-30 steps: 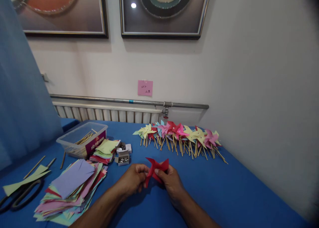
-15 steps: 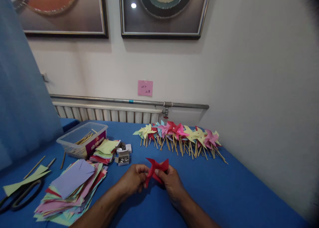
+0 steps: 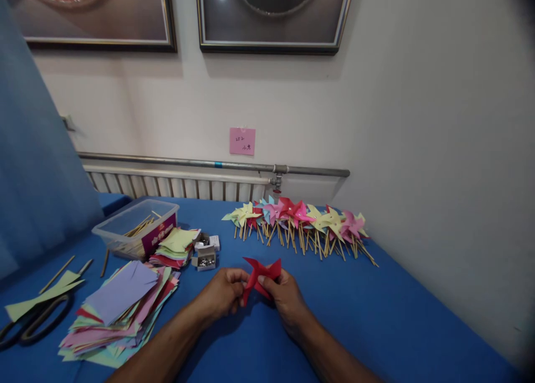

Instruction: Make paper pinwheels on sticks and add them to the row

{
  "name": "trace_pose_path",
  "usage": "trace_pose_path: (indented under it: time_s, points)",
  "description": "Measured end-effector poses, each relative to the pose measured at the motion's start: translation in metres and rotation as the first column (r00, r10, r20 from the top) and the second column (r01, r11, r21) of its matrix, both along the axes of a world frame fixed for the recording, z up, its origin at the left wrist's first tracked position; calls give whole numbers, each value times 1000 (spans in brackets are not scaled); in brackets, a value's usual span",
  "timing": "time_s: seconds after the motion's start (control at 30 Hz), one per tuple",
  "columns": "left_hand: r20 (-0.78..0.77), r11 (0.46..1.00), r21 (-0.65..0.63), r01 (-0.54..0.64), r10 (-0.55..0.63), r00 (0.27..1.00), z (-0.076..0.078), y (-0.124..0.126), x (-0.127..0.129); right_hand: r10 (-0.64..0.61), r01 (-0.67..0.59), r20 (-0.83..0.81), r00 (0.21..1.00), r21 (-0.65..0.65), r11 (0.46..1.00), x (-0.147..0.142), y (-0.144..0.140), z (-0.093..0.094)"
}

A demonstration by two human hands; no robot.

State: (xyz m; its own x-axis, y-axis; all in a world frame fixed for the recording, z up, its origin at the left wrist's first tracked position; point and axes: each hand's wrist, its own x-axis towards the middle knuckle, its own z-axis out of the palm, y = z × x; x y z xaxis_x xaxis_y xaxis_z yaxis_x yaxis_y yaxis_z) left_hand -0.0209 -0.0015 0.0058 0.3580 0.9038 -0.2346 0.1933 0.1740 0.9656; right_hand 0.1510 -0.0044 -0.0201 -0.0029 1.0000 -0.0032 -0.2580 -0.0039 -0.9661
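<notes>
The red paper pinwheel (image 3: 262, 276) is pinched between the left hand (image 3: 223, 292) and the right hand (image 3: 283, 296), just above the blue table (image 3: 376, 316). Wooden sticks are held in the clear plastic tub (image 3: 136, 226), and metal pins in the small open box (image 3: 205, 258). Compared with 0.5 s ago, the grip is unchanged, though everything is seen slightly higher in the view.

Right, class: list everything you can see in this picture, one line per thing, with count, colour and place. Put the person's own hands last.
table: one, blue cloth, across the foreground
finished pinwheels: a row, too many to count, yellow, pink, red and light blue, far side near the wall
paper squares: a loose pile, mixed colours, left
smaller paper stack: one, green on top, beside the tub
plastic tub: one, clear, holding sticks, far left
pin boxes: two, white, centre
scissors: one, black, left edge
pink note: one, on the wall
red pinwheel: one, held between both hands
left hand: gripping the red pinwheel
right hand: gripping the red pinwheel
</notes>
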Motion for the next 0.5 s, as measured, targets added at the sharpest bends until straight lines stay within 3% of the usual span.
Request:
trace_pose_path:
  time_s: [0.5]
  points:
    - [16,1000,8,2,-2,1000,-3,1,-1,-6,6,6,1000,-4,1000,0,3,-4]
